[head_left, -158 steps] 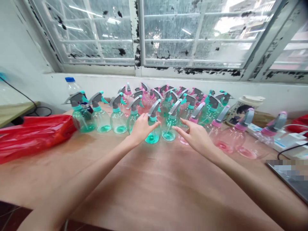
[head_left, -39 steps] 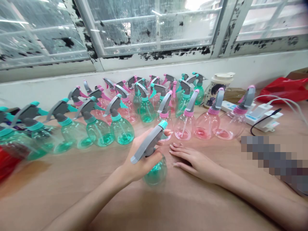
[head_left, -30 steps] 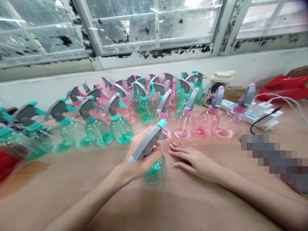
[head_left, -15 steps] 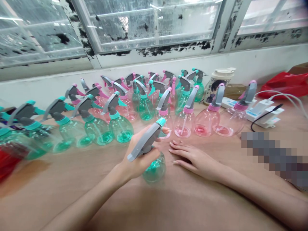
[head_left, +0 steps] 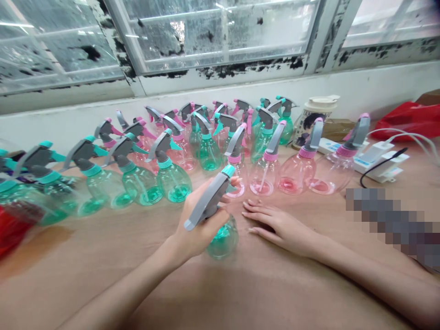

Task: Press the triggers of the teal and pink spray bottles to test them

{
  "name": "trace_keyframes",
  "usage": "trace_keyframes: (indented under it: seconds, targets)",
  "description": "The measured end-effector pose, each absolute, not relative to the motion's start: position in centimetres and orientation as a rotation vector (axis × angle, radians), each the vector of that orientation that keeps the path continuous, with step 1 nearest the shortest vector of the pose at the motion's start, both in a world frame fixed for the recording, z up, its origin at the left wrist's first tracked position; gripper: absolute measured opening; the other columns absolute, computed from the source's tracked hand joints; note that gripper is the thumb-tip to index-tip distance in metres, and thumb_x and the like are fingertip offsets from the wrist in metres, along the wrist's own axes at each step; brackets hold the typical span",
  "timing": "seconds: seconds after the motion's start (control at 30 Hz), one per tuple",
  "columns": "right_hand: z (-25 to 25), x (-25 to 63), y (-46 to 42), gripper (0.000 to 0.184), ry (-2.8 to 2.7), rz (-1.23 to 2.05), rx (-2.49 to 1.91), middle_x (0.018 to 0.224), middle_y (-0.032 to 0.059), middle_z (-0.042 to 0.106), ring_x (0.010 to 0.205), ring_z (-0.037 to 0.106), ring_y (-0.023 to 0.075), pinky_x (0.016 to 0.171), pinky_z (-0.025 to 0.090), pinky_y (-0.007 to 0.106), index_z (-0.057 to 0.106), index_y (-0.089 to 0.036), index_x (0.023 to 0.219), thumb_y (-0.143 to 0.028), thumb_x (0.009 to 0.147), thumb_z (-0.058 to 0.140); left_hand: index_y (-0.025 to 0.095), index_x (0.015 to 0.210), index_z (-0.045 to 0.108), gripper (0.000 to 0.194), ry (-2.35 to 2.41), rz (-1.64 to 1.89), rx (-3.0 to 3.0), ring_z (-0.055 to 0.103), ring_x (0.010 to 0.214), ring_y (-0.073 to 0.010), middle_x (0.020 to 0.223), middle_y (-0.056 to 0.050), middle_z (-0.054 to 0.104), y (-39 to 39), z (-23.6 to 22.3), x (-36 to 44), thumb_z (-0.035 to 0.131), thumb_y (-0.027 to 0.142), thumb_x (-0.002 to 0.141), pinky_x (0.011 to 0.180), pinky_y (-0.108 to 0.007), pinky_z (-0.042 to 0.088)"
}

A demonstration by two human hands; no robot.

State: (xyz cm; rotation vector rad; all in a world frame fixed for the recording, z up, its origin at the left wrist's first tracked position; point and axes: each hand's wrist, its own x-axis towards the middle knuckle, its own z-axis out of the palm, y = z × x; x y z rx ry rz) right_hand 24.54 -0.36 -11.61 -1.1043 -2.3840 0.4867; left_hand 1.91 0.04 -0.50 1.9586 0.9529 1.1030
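My left hand is wrapped round the neck of a teal spray bottle with a grey trigger head. The bottle stands on the wooden table in front of me, apart from the rows. My right hand lies flat on the table just right of the bottle, fingers stretched out, holding nothing. Behind both hands stand several teal spray bottles on the left and several pink ones on the right.
A lidded printed cup stands at the back right beside a white power strip with a black cable. Red plastic bags lie at the far right and far left. A window wall runs behind the bottles.
Earlier both hands reached into the bottle rows. Since then my left hand has brought one teal bottle out in front and holds it almost still; my right hand rests flat.
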Motion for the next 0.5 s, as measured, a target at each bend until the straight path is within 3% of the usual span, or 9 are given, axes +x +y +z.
trace_keyframes:
  seconds: [0.5]
  targets:
    - [-11.42, 24.48, -0.29, 0.045, -2.403, 0.488, -1.109, 0.148, 0.0088, 0.049, 0.138, 0.042, 0.0261, 0.114, 0.037, 0.049, 0.055, -0.021, 0.137, -0.044, 0.099, 0.047, 0.025, 0.112, 0.063, 0.041, 0.945, 1.002, 1.984, 0.065, 0.082, -0.0212, 0.09, -0.003, 0.07, 0.39, -0.1, 1.75, 0.052, 0.019, 0.072, 0.068, -0.03, 0.053]
